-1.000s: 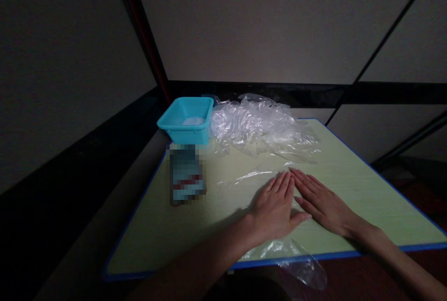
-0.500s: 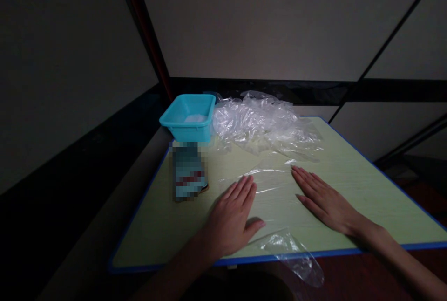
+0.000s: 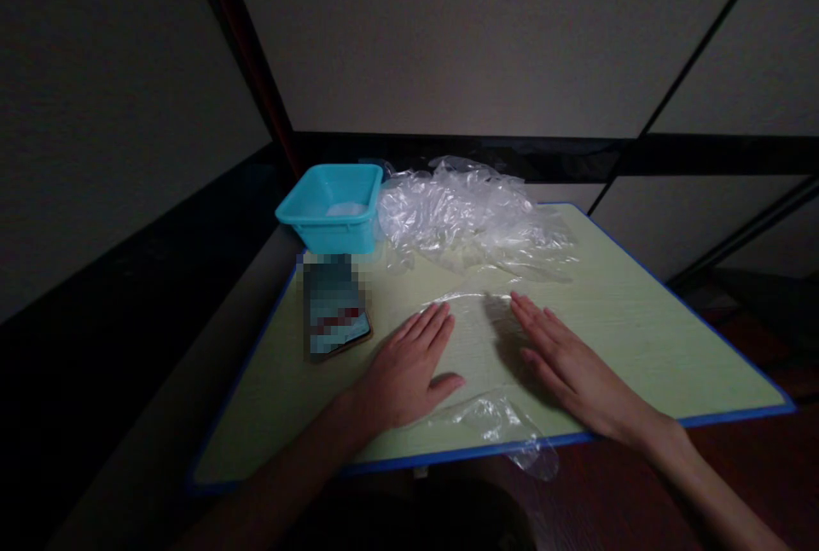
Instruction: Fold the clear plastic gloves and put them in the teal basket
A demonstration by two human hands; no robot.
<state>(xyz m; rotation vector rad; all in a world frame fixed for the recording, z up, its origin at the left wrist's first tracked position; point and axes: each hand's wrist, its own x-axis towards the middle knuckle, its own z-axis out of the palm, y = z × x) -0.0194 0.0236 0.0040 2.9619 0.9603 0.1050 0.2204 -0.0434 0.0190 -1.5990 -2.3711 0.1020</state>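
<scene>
Plastic bag (image 3: 477, 338) runs near-to-far under left hand (image 3: 400, 372) and right hand (image 3: 569, 368), fingers (image 3: 435, 321) flat, released.

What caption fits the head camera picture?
A left hand and right hand lie flat on a clear bag on the table.

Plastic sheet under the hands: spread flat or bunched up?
Mostly spread flat: the plastic sheet lies smooth between the left hand and right hand, both palm-down; its near end bunches over the table edge.

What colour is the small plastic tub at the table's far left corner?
Turquoise blue. The tub shows only in the head view, lit clearly against the dark wall.
</scene>
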